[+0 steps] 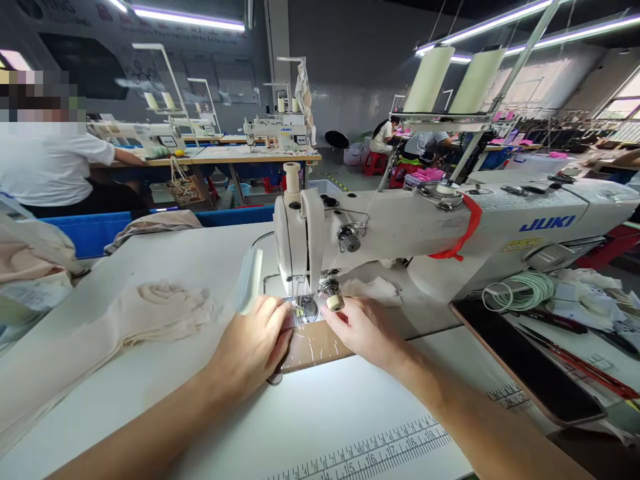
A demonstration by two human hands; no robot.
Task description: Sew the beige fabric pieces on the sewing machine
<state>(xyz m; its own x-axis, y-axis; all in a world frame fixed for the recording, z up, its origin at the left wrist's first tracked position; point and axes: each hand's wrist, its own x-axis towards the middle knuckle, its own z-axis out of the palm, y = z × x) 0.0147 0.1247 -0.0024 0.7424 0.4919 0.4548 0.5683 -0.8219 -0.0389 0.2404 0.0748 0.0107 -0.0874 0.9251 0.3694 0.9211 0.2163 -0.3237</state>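
Head view: both hands are seen at the needle area of a white JUKI sewing machine (450, 227). A small piece of fabric (313, 343), brownish with a glossy sheen, is laid flat on the machine bed under the presser foot (301, 308). Its long axis runs left to right across the table, parallel to the machine arm; its far edge is pointed toward the needle.

Left hand (250, 350): fingers are curled and pressed down on the left end of the fabric, palm down. Right hand (367, 330): fingers are held close together, resting on the right end of the fabric, fingertips just beside the presser foot.

A heap of cream cloth (165, 310) is noted on the white table (325, 420), left of the hands. A dark phone (530, 363) is lying to the right.
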